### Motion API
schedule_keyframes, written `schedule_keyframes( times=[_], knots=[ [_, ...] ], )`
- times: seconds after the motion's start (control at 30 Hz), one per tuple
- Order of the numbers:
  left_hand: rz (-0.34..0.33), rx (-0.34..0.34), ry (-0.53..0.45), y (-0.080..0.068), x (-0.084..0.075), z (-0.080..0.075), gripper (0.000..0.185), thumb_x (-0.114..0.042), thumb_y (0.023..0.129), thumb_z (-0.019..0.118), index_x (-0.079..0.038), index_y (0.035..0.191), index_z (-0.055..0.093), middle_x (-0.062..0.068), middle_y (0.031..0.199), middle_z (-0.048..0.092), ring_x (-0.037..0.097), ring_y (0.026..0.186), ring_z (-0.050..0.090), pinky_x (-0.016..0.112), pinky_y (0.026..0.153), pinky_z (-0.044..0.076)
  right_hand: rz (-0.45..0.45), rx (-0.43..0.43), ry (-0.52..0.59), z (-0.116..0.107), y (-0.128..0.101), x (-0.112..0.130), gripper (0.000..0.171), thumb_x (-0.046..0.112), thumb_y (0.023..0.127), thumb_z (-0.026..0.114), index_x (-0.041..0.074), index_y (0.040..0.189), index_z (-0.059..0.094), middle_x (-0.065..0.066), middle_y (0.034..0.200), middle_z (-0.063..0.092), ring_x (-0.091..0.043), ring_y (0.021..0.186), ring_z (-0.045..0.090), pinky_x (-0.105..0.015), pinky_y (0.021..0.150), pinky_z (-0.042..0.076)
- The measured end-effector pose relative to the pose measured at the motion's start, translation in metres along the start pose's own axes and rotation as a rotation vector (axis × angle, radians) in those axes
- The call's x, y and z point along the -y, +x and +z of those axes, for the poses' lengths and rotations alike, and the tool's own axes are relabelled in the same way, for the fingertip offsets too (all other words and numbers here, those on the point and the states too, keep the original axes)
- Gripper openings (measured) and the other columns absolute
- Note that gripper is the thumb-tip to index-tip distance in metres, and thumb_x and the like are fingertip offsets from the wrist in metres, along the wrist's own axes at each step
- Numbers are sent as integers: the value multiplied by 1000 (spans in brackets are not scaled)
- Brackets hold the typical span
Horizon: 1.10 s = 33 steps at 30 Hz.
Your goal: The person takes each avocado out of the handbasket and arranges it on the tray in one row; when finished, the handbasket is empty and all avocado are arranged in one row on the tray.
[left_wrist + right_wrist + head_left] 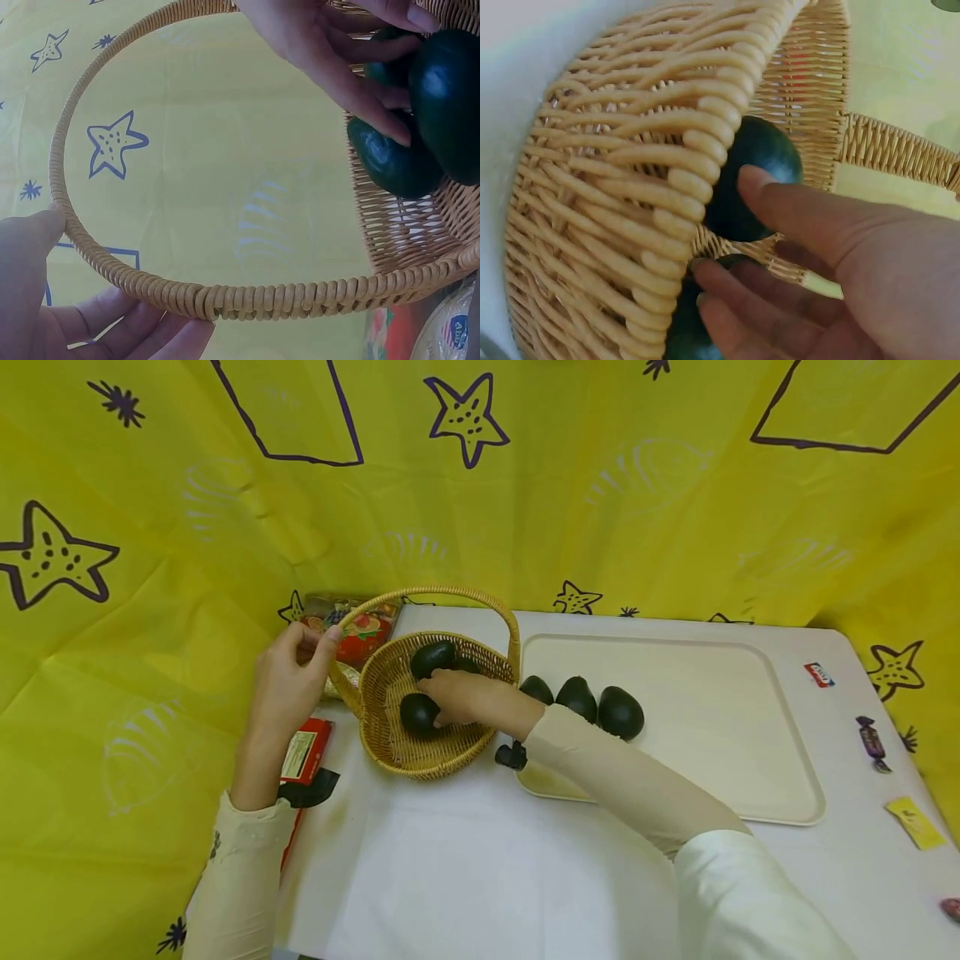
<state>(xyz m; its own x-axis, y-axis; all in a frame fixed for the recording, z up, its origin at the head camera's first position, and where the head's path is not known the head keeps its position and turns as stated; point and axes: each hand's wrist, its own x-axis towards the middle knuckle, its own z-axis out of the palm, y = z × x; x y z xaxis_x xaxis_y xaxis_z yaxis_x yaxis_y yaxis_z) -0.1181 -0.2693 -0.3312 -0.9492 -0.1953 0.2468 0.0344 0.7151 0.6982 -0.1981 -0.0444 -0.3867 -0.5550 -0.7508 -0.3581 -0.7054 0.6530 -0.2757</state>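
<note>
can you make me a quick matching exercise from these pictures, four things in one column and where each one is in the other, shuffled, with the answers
Things:
1. left hand
2. right hand
3. three dark avocados
4. purple-wrapped candy

Places:
A. on the cream tray, at its left edge
B. on the white table, right of the tray
C. on the handle of the wicker basket
D. inside the basket, touching an avocado

Pairs: 1-C, 2-D, 3-A, 4-B
</note>
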Motion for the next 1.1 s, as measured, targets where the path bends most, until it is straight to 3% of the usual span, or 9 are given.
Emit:
schedule_keyframes(
  times=[0.3,0.4,0.57,0.8,1.1],
  knots=[
    [-9,1,-3,1,0,0,54,-56,107,54,-3,109,63,14,107,68,25,98,59,40,89,44,-23,-11,24,8,8,9,82,40,96,78,12,163,40,-17,158,47,-31,136,58,-44,110,51],
    [-10,-2,-2,1,0,0,54,-56,107,54,-3,109,63,14,107,68,26,99,59,41,90,45,-26,-19,33,9,10,17,79,43,96,77,14,161,43,-15,160,46,-32,139,56,-47,111,50],
    [-11,-7,0,1,0,0,54,-56,106,54,-3,108,63,15,107,68,27,100,60,41,91,45,-32,-22,-2,13,15,31,74,42,96,78,11,157,48,-13,156,51,-29,139,56,-42,113,48],
    [-7,-6,0,2,2,0,54,-57,106,54,-3,109,63,14,107,68,26,99,60,41,90,44,-31,-45,-67,20,23,41,74,44,95,78,4,152,52,-15,146,57,-26,130,62,-37,106,53],
    [1,-11,-1,2,2,0,53,-56,106,55,-4,108,64,14,106,68,24,97,59,39,89,44,-49,-39,-104,20,26,42,60,38,97,78,7,145,59,-14,141,61,-25,126,64,-39,99,57]
  ],
)
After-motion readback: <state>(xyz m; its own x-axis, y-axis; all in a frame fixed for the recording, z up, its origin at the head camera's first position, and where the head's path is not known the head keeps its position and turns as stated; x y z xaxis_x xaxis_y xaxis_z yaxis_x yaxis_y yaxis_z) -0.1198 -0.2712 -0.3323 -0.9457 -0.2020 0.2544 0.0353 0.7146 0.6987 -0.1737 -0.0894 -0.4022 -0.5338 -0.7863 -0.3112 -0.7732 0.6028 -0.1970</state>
